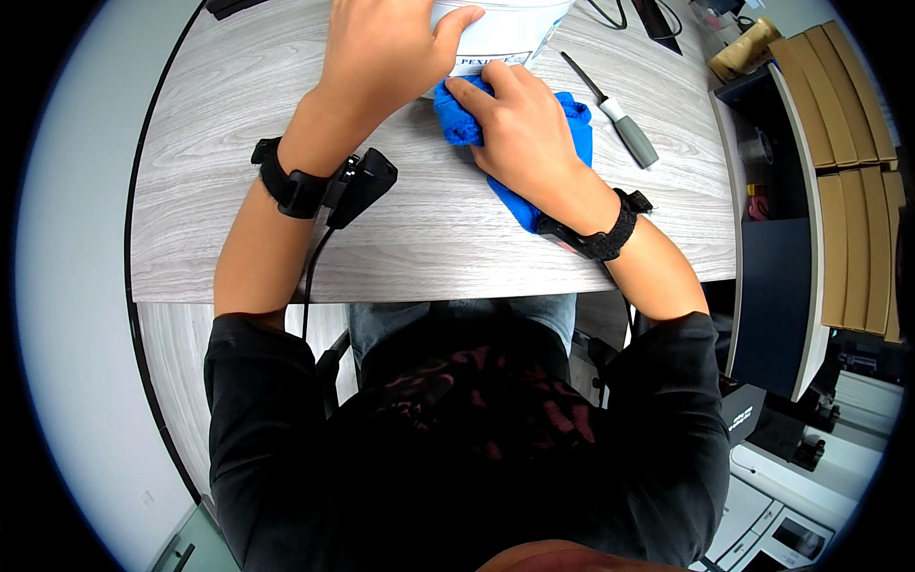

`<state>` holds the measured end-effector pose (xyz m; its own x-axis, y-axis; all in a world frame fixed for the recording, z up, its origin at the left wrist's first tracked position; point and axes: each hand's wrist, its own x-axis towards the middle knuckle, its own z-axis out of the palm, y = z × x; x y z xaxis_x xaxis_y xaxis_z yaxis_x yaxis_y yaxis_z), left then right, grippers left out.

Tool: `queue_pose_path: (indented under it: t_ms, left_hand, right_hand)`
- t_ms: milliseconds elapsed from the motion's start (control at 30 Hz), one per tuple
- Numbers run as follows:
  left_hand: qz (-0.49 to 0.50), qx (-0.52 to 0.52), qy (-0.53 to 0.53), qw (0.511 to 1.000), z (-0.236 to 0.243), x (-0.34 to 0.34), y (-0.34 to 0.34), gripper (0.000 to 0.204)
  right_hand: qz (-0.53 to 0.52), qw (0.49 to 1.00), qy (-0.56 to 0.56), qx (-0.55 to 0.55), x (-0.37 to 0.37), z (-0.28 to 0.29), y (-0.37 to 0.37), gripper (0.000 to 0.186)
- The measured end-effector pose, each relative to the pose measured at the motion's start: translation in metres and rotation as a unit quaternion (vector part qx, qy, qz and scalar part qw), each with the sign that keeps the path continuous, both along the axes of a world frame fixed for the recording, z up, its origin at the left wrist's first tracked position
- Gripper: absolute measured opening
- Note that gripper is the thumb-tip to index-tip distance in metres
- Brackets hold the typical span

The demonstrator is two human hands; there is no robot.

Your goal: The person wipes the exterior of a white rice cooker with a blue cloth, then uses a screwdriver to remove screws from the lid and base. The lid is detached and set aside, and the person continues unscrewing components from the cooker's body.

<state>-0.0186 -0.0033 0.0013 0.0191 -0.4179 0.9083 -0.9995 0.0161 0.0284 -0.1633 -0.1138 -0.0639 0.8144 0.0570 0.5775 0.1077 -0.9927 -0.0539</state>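
Note:
A white tub (510, 27) with a printed label stands at the far edge of my view, its top cut off. My left hand (393, 43) grips the tub's left side, with the thumb stretched across its front wall. Its other fingers are out of sight. My right hand (519, 119) is closed on a bunched blue cloth (575, 119) and presses it against the lower front of the tub. Part of the cloth trails under the right wrist. A screwdriver (624, 129) with a grey and white handle lies to the right of the cloth.
The wood-grain table (229, 191) ends just in front of my body. To the right stands a dark open-sided shelf unit (777, 276) beside upright brown cardboard boxes (848, 191). A black device (362, 188) on my left wrist trails a cable over the table edge.

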Motion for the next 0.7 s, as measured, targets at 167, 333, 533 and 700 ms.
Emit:
queue_pose_path:
  t_ms: [167,333,533,700]
  left_hand:
    - [0.0,-0.001,-0.002,1.0,0.0,0.0,-0.001,0.038]
    - [0.01,0.015,0.013,1.0,0.001,0.0,-0.001,0.039]
    - [0.009,0.018,0.015,1.0,0.0,0.0,0.0,0.039]
    - [0.018,0.044,0.028,0.998,0.007,-0.006,0.006,0.039]
  right_hand:
    - [-0.008,1.0,-0.005,-0.018,0.004,0.001,0.008,0.036]
    - [-0.023,0.999,0.0,-0.034,0.01,-0.001,0.013,0.024]
    - [-0.035,0.999,0.024,-0.027,0.012,0.003,0.018,0.024]
    - [-0.01,1.0,0.006,0.022,-0.001,0.004,0.002,0.038]
